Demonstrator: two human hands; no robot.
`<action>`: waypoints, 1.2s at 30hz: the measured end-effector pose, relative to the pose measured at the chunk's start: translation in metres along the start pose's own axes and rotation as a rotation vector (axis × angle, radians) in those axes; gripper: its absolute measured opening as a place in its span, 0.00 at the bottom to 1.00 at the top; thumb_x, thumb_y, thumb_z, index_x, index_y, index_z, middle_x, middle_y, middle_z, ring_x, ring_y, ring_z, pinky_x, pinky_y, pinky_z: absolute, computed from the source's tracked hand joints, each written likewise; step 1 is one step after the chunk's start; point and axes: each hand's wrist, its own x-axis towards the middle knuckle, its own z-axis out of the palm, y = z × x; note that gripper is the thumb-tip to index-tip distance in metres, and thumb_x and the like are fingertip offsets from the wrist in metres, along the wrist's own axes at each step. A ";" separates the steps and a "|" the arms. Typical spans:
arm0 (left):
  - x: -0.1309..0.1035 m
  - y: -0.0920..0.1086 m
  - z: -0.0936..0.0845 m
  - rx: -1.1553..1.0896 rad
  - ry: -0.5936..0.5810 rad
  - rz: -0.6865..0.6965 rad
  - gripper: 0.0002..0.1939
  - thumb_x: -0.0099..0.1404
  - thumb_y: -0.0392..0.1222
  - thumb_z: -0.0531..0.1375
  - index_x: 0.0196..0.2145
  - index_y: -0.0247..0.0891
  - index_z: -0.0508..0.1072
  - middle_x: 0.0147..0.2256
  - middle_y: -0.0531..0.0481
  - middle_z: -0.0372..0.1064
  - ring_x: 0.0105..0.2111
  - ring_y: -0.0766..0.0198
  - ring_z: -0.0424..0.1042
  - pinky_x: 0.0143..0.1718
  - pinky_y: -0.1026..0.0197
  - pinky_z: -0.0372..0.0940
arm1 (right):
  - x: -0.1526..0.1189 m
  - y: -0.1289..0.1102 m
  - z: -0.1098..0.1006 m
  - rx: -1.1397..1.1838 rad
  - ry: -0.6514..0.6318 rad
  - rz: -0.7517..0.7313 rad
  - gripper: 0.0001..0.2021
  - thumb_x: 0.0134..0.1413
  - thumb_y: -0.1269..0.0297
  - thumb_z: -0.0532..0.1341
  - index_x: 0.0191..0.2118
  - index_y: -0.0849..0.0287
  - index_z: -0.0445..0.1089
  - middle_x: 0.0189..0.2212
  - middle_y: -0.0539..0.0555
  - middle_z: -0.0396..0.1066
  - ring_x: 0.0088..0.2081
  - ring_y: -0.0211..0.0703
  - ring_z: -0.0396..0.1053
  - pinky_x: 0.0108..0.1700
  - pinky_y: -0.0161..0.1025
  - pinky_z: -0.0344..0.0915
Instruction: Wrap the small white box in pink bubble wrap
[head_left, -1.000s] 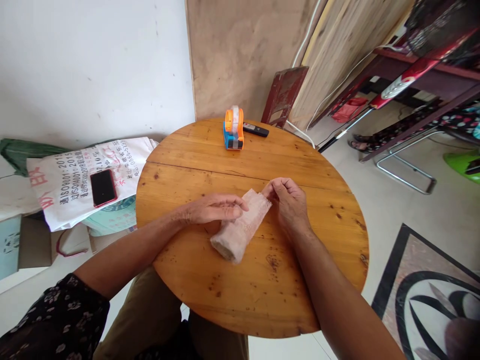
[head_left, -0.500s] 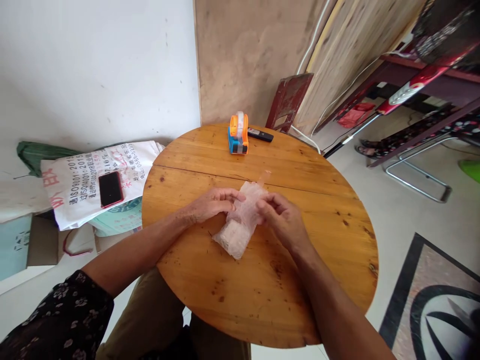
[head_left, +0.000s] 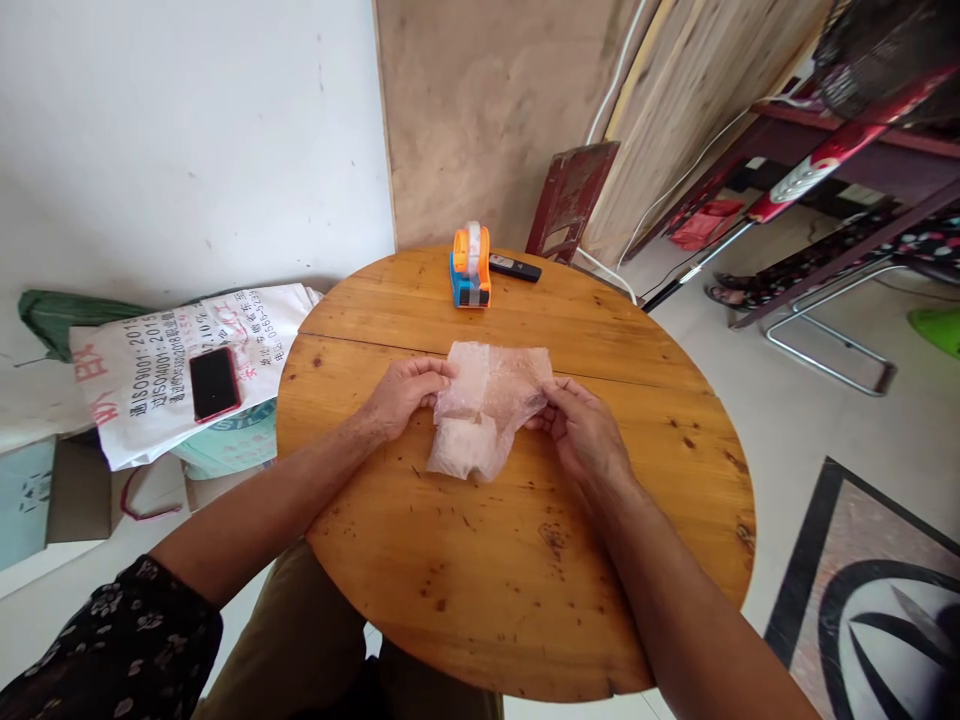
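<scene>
A translucent sheet of bubble wrap (head_left: 517,385) lies spread at the middle of the round wooden table (head_left: 480,590). Its near left part is folded round a whitish lump (head_left: 466,445), whose contents I cannot make out. My left hand (head_left: 409,395) pinches the upper left edge of the wrap between thumb and fingers. On the other side, my right hand (head_left: 583,425) grips the right edge.
An orange and blue tape dispenser (head_left: 471,268) and a black remote (head_left: 514,267) stand at the table's far edge. A phone (head_left: 215,384) lies on a white sack (head_left: 165,400) at left. Behind the table is a red chair (head_left: 571,200); a person's foot (head_left: 729,291) shows at right.
The wrap has been opened out wider, its upper part now spread to the right. My hands have moved farther apart, and the folded lump has turned and shifted slightly away from me.
</scene>
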 end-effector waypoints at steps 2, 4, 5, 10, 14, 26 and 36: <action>0.001 0.000 0.000 0.025 0.035 0.029 0.09 0.50 0.37 0.64 0.32 0.33 0.76 0.26 0.53 0.69 0.24 0.70 0.65 0.28 0.65 0.61 | 0.001 -0.001 -0.001 0.057 -0.005 0.025 0.14 0.39 0.57 0.71 0.26 0.57 0.67 0.23 0.48 0.69 0.24 0.36 0.66 0.25 0.33 0.65; 0.001 -0.001 0.000 0.069 0.046 0.048 0.10 0.51 0.38 0.63 0.34 0.34 0.76 0.27 0.53 0.69 0.24 0.70 0.65 0.29 0.65 0.61 | 0.002 0.000 -0.002 0.079 -0.015 0.026 0.13 0.40 0.58 0.70 0.26 0.57 0.66 0.22 0.48 0.68 0.24 0.36 0.66 0.25 0.33 0.66; 0.001 -0.001 0.000 0.100 0.042 0.059 0.10 0.52 0.38 0.63 0.34 0.34 0.76 0.27 0.53 0.69 0.25 0.70 0.65 0.29 0.65 0.61 | 0.003 0.001 -0.002 0.078 -0.019 0.023 0.13 0.41 0.58 0.70 0.26 0.57 0.66 0.22 0.47 0.68 0.23 0.36 0.66 0.25 0.33 0.66; 0.001 -0.004 -0.002 0.391 0.142 0.337 0.13 0.52 0.36 0.62 0.37 0.35 0.75 0.35 0.50 0.71 0.31 0.69 0.66 0.34 0.65 0.63 | 0.003 0.003 -0.004 0.078 -0.017 0.008 0.14 0.43 0.57 0.70 0.27 0.57 0.66 0.24 0.47 0.69 0.25 0.36 0.68 0.27 0.34 0.67; 0.000 -0.009 0.000 0.473 0.113 0.423 0.11 0.55 0.38 0.61 0.38 0.36 0.73 0.29 0.53 0.67 0.27 0.70 0.64 0.29 0.66 0.60 | -0.002 0.002 0.000 0.053 -0.065 0.035 0.17 0.40 0.55 0.72 0.35 0.57 0.70 0.30 0.50 0.75 0.28 0.38 0.71 0.30 0.36 0.69; -0.008 -0.004 0.010 0.710 0.125 0.444 0.18 0.51 0.47 0.68 0.39 0.37 0.73 0.32 0.54 0.63 0.25 0.71 0.59 0.29 0.64 0.59 | -0.006 0.009 0.018 0.000 -0.151 -0.026 0.11 0.42 0.57 0.69 0.32 0.55 0.74 0.31 0.50 0.76 0.33 0.43 0.72 0.39 0.41 0.68; -0.006 -0.010 0.015 0.687 0.072 0.410 0.15 0.52 0.36 0.63 0.40 0.37 0.72 0.29 0.54 0.65 0.28 0.69 0.64 0.31 0.64 0.61 | -0.013 0.006 0.028 0.171 -0.241 0.091 0.18 0.40 0.54 0.71 0.38 0.55 0.74 0.34 0.52 0.78 0.36 0.49 0.76 0.40 0.44 0.71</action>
